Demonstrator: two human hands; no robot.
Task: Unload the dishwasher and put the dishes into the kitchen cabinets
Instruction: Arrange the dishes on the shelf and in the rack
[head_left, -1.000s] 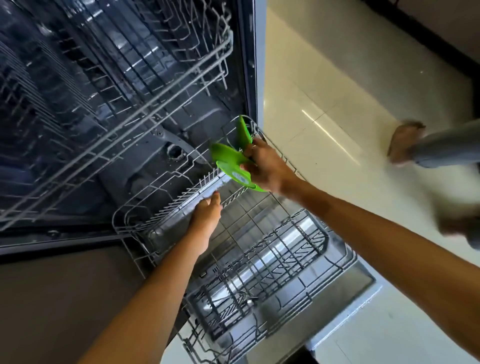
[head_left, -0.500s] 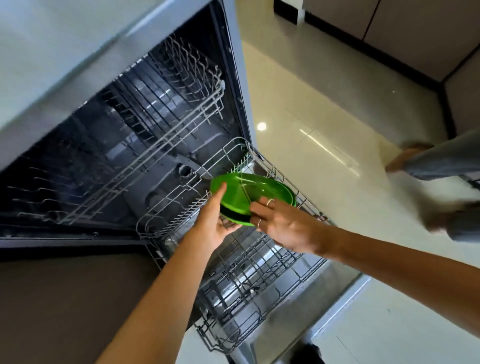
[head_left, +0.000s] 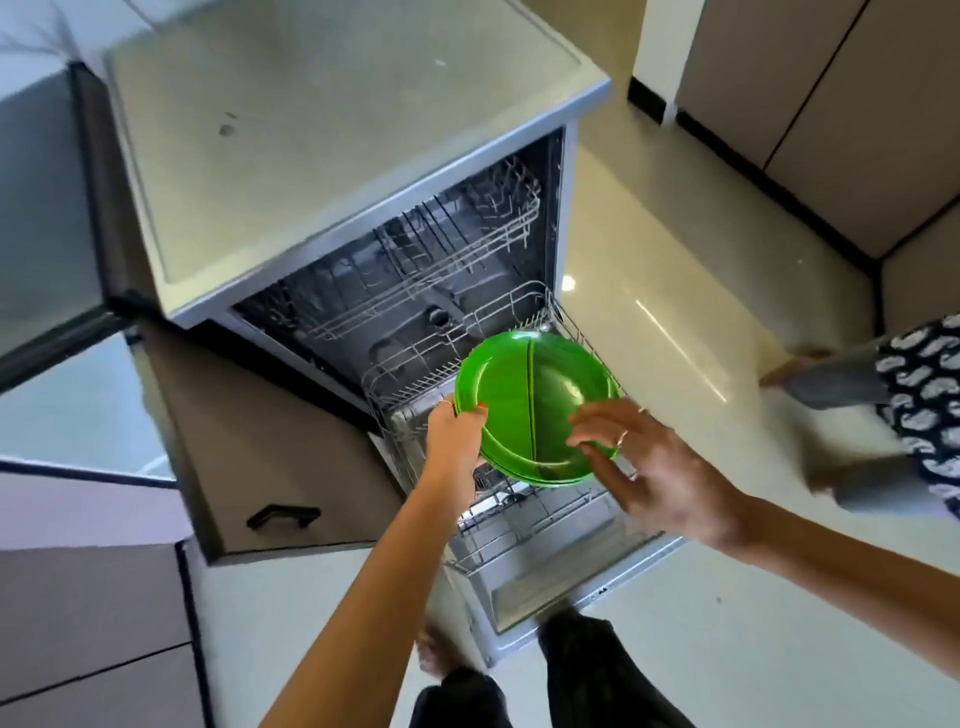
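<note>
A: What fills most of the view, listed from largest downward?

B: The counter (head_left: 337, 130), pale and seen from above, caps the dishwasher (head_left: 558, 218). Below it the cavity stands open, the upper rack (head_left: 431, 260) inside and the lower rack (head_left: 519, 525) pulled out over the lowered door (head_left: 639, 566). A brown cabinet door (head_left: 270, 457) with a black handle stands open just to the left. A second person's leg (head_left: 831, 384) shows at the right edge on the tiled floor (head_left: 649, 270).

A: Where are the dishes?

B: Two green plates (head_left: 519, 395), stacked and divided by a ridge, are held in the air above the lower rack, clear of its wires.

A: And the state of each of the hands?

B: My left hand (head_left: 457, 436) grips the left rim of the plates, thumb over the top edge, fingers beneath. My right hand (head_left: 654, 467) is spread beside the right rim, fingers relaxed and parted; the fingertips (head_left: 576, 421) overlap the rim, though I cannot tell whether they touch it.
</note>
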